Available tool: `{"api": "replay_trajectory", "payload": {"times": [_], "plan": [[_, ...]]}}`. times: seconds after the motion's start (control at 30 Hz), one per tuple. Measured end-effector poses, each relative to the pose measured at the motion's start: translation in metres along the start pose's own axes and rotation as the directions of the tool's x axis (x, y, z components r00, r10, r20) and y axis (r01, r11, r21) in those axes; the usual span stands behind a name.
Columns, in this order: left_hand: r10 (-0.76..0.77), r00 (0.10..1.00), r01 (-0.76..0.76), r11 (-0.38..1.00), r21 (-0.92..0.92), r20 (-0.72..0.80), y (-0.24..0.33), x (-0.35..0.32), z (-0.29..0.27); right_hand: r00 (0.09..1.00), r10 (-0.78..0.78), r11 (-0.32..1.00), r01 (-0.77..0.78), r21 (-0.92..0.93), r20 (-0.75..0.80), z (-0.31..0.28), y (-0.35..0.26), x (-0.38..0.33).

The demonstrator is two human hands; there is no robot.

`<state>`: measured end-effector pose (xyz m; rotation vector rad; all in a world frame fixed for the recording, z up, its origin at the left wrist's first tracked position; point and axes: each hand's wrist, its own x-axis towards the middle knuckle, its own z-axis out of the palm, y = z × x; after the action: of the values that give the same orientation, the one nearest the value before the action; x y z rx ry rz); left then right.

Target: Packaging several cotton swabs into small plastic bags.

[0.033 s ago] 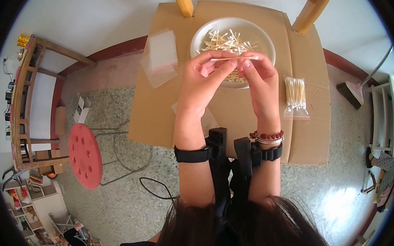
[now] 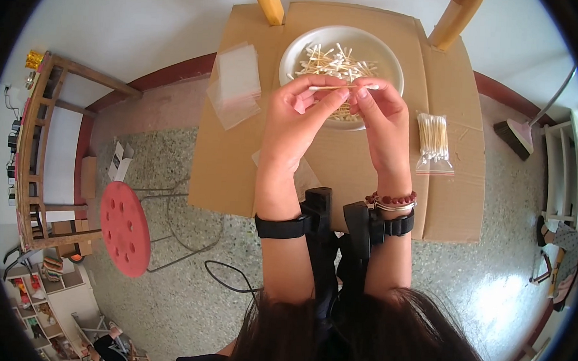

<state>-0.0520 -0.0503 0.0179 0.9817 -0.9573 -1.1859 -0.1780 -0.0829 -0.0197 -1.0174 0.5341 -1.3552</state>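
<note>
Head view: L hand (image 2: pixel 292 125) and R hand (image 2: pixel 385 123) were up over the near side of a white bowl (image 2: pixel 376 45). Thumb + index of each were pinched shut on one cotton swab (image 2: pixel 330 87), held approx. level betw. the two, L hand nearer its L tip, R hand nearer its R tip; middle partly hidden by fingers. Loose swabs (image 2: pixel 334 62) lay heaped in the bowl, which sat on a cardboard sheet (image 2: pixel 451 208). To R, a clear zip bag (image 2: pixel 433 142) of swabs lay flat, red line across its near end. To L, a stack of clear bags (image 2: pixel 237 76), also w/ a red line. Dark marks on white box (image 2: pixel 121 160), floor L, too small to read.
</note>
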Motion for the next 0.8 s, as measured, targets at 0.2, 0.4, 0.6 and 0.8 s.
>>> {"api": "replay_trajectory", "payload": {"times": [0.2, 0.4, 0.6, 0.8], "plan": [[0.003, 1.0, -0.003, 1.0, -0.016, 0.006, 0.004, -0.002, -0.001, 1.0, 0.023, 0.999, -0.023, 0.026, -0.004, -0.003, 0.001, -0.001], [-0.012, 0.999, 0.011, 0.999, -0.032, -0.032, 0.005, -0.004, -0.007, 1.0, 0.008, 0.999, -0.008, 0.036, -0.002, -0.002, 0.003, -0.001], [-0.005, 1.0, 0.005, 1.0, 0.015, -0.01, 0.005, -0.005, -0.013, 1.0, 0.009, 0.999, -0.009, 0.036, -0.012, -0.002, 0.003, -0.001], [0.028, 0.991, 0.038, 0.874, 0.485, -0.13, 0.005, -0.01, -0.024, 1.0, 0.004, 0.995, -0.001, 0.096, -0.028, -0.002, 0.002, 0.002]]}}
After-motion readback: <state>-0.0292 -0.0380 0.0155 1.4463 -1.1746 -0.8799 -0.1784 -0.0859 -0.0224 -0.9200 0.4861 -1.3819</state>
